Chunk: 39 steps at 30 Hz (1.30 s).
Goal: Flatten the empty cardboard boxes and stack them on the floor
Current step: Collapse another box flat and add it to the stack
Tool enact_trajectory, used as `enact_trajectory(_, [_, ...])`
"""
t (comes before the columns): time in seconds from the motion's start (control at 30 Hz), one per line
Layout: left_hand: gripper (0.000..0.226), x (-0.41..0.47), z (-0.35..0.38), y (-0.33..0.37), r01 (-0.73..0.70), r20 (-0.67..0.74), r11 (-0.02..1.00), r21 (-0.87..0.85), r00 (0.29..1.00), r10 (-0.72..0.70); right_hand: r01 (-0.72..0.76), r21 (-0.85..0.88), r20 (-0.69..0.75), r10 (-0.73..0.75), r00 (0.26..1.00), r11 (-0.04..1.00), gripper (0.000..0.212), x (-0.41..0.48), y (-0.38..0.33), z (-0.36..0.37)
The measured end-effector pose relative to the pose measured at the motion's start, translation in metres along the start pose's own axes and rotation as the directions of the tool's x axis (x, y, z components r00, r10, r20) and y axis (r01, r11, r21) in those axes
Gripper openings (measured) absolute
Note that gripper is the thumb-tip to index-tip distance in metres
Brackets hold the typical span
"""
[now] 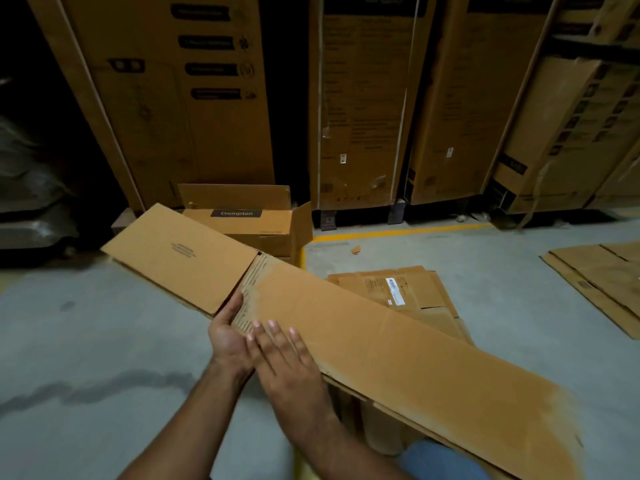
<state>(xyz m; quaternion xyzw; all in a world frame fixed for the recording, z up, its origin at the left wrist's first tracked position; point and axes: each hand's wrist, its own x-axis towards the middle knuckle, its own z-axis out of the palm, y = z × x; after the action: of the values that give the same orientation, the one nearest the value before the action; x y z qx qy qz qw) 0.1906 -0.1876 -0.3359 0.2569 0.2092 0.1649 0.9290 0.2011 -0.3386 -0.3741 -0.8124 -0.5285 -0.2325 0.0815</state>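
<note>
A long brown cardboard box [398,348], nearly collapsed, stretches from upper left to lower right across the middle of the view, its end flap [180,254] spread out at the far left. My left hand [227,336] grips the near edge of the box from below, next to the flap's fold. My right hand [284,358] lies flat on top of the panel with fingers spread, pressing on it. Behind the long box, a pile of flattened boxes [408,292] lies on the floor. An open-topped "Crompton" box [256,223] stands further back.
Tall cartons [363,98] line the back wall. More flat cardboard sheets [602,282] lie on the floor at the right. A yellow floor line [398,232] runs along the cartons. Bare grey concrete [86,341] spreads to the left. A blue trouser knee [440,459] shows at the bottom.
</note>
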Motion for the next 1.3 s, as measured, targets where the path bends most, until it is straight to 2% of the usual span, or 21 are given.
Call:
enact_trajectory(0.1, [0.052,-0.005,0.013,-0.005,-0.033,-0.095,0.999,0.015,0.995,0.035,0.038,0.142,-0.129,-0.02,0.991,0.989,0.058,-0.007,0.007,-0.002])
enact_trajectory(0.13, [0.049,-0.007,0.015,-0.008,-0.043,-0.118,0.999,0.01,0.992,0.044,0.038,0.217,-0.176,0.001,0.984,0.975,0.051,-0.011,0.008,-0.002])
enact_trajectory(0.2, [0.049,-0.011,0.025,-0.011,-0.08,-0.16,0.996,0.033,0.983,0.084,-0.081,0.406,-0.243,0.193,0.951,0.91,0.027,-0.014,0.005,-0.007])
enact_trajectory(0.27, [0.04,-0.011,0.037,-0.015,-0.17,-0.187,0.977,0.126,0.963,0.192,-0.279,0.63,-0.214,0.507,0.835,0.725,0.01,-0.007,-0.003,-0.022])
enact_trajectory(0.3, [0.033,-0.012,0.045,-0.016,-0.213,-0.192,0.956,0.204,0.948,0.252,-0.345,0.693,-0.183,0.617,0.765,0.633,0.009,-0.002,-0.004,-0.031])
enact_trajectory(0.33, [0.024,-0.012,0.053,-0.016,-0.243,-0.21,0.925,0.291,0.927,0.31,-0.405,0.687,-0.17,0.675,0.718,0.604,0.019,0.002,-0.002,-0.038])
enact_trajectory(0.4, [0.017,-0.016,0.073,-0.014,-0.265,-0.23,0.823,0.502,0.877,0.423,-0.523,0.548,-0.163,0.696,0.699,0.653,0.062,0.005,0.016,-0.042])
enact_trajectory(0.47, [0.026,-0.022,0.088,-0.012,-0.305,-0.135,0.701,0.645,0.857,0.497,-0.602,0.413,-0.032,0.671,0.741,0.684,0.106,0.007,0.049,-0.041])
enact_trajectory(0.53, [0.03,-0.024,0.096,-0.014,-0.396,0.06,0.555,0.732,0.848,0.526,-0.623,0.474,0.231,0.595,0.77,0.622,0.117,0.011,0.074,-0.036])
enact_trajectory(0.6, [0.022,-0.023,0.096,-0.019,-0.462,0.214,0.429,0.776,0.834,0.509,-0.573,0.564,0.345,0.461,0.818,0.595,0.103,0.015,0.08,-0.028])
enact_trajectory(0.67, [0.069,-0.022,0.096,-0.027,-0.51,0.365,0.282,0.813,0.823,0.437,-0.525,0.62,0.29,0.451,0.844,0.583,0.071,0.02,0.077,-0.018])
enact_trajectory(0.7, [0.089,-0.022,0.097,-0.031,-0.507,0.405,0.232,0.83,0.835,0.373,-0.516,0.67,0.258,0.484,0.836,0.534,0.053,0.022,0.075,-0.014])
enact_trajectory(0.77, [0.105,-0.021,0.094,-0.035,-0.474,0.419,0.163,0.865,0.862,0.286,-0.491,0.8,0.263,0.534,0.804,0.345,0.037,0.025,0.075,-0.011])
enact_trajectory(0.8, [0.107,-0.02,0.09,-0.037,-0.474,0.421,0.155,0.867,0.863,0.28,-0.473,0.836,0.267,0.545,0.795,0.28,0.036,0.026,0.075,-0.01])
enact_trajectory(0.97, [0.107,-0.004,0.065,-0.045,-0.499,0.448,0.243,0.832,0.862,0.235,-0.481,0.789,0.216,0.56,0.8,0.382,0.03,0.024,0.091,-0.012])
enact_trajectory(1.07, [0.101,0.003,0.058,-0.055,-0.478,0.444,0.287,0.83,0.878,0.179,-0.461,0.827,0.209,0.586,0.783,0.322,0.039,0.032,0.106,-0.019])
enact_trajectory(1.17, [0.092,0.012,0.048,-0.064,-0.437,0.423,0.351,0.828,0.898,0.119,-0.492,0.805,0.215,0.608,0.764,0.333,0.041,0.037,0.118,-0.021])
enact_trajectory(1.23, [0.086,0.02,0.038,-0.069,-0.406,0.389,0.333,0.851,0.913,0.12,-0.515,0.788,0.219,0.628,0.747,0.338,0.041,0.037,0.129,-0.021])
enact_trajectory(1.3, [0.082,0.026,0.024,-0.072,-0.351,0.311,0.249,0.903,0.932,0.185,-0.53,0.783,0.232,0.638,0.734,0.325,0.043,0.041,0.142,-0.027])
